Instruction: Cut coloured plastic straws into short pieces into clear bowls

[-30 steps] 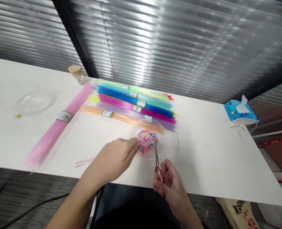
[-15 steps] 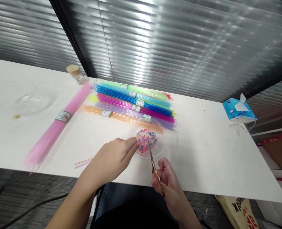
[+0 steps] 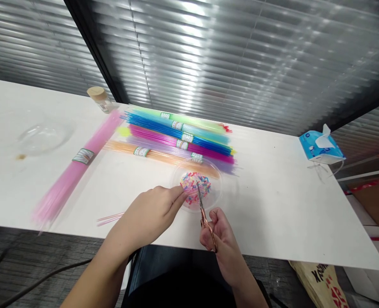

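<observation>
A clear round bowl [image 3: 215, 193] stands near the table's front edge, with many short cut pieces [image 3: 202, 183] of several colours in it. My left hand [image 3: 159, 207] pinches thin pink straws [image 3: 110, 218]; their long ends stick out to the left behind the wrist, and their short tips reach over the bowl. My right hand [image 3: 219, 233] is closed round the handles of copper-coloured scissors [image 3: 203, 214]. The scissor blades point up and away over the bowl, close to the straw tips, and look nearly closed.
Behind the bowl lie banded straw bundles in green, blue, magenta [image 3: 157, 137], purple and orange [image 3: 166, 158]. A pink bundle [image 3: 64, 182] lies diagonally at left, near a lidded jar [image 3: 99, 100] and clear plastic bowls [image 3: 43, 137]. A blue tissue pack [image 3: 320, 147] is at right.
My right hand and the scissors have moved slightly up and left. Less straw shows beyond my left fingertips, which stay nearly in place.
</observation>
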{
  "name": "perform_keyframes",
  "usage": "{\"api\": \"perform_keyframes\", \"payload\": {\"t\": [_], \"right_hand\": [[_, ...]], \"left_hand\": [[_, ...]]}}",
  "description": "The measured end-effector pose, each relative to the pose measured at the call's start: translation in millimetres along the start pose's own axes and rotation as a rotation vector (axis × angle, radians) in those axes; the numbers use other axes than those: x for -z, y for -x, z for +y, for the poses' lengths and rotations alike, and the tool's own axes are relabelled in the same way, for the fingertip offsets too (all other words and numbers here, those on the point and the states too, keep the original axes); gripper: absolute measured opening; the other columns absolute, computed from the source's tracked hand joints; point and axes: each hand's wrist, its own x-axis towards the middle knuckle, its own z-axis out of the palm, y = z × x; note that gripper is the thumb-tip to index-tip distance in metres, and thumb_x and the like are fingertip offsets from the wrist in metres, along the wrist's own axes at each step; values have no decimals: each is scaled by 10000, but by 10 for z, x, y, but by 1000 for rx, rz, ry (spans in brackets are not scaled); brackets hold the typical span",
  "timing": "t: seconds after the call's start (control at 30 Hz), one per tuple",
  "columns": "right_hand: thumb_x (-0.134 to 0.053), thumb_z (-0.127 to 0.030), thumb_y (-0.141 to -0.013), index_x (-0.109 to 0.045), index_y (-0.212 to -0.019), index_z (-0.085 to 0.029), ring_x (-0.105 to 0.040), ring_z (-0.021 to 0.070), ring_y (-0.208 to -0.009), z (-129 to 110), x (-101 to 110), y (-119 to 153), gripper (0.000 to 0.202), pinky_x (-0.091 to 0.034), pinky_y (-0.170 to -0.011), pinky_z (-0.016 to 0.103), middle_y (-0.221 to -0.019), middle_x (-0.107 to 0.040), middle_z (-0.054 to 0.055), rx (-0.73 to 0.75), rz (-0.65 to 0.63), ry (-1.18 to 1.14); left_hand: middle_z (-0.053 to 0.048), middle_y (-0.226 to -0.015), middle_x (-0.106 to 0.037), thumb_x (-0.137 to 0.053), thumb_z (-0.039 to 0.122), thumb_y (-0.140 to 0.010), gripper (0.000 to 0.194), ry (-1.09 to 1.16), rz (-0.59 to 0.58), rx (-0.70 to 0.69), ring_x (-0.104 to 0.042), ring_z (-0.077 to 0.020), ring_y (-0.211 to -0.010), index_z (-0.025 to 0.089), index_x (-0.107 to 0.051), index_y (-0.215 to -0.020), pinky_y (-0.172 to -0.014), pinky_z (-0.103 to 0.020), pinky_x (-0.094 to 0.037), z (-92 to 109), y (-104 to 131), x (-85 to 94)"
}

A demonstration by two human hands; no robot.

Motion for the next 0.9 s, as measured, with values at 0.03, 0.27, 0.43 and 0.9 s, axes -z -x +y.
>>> {"api": "perform_keyframes", "payload": {"t": [0.03, 0.27, 0.43, 0.9], "right_hand": [[-678, -495, -801, -243, -821, -239, -166, 73, -528, 7, -4, -3, 505, -132, -494, 217, -602, -295, -108, 6, 6, -11], [-692, -494, -791, -234, -830, -241, -149, 72, -525, 14, 17, -15, 525, -109, -500, 221, -558, -279, -123, -13, -4, 0], [-689, -504, -795, -243, -841, -239, -146, 72, -528, 14, 52, -4, 521, -104, -504, 226, -566, -271, -121, -18, -30, 7], [-695, -513, -787, -246, -813, -229, -146, 57, -508, 78, 98, -50, 532, -99, -481, 216, -577, -257, -120, -17, -55, -48]], "left_hand": [[-9, -652, -513, -165, 493, -981, 454, -5, -1, 0, -527, -183, -611, 230, -494, -808, -577, -287, -305, 1, 5, -1], [-2, -657, -514, -173, 482, -983, 439, -12, -15, -3, -530, -180, -624, 234, -487, -802, -587, -283, -306, -11, 16, 12], [-7, -664, -523, -173, 495, -980, 455, -20, -21, 19, -539, -183, -638, 232, -496, -796, -598, -285, -312, -7, 25, 32], [0, -667, -541, -181, 472, -983, 445, -51, -24, 18, -539, -178, -636, 229, -486, -769, -584, -282, -305, 15, 12, 39]]}}
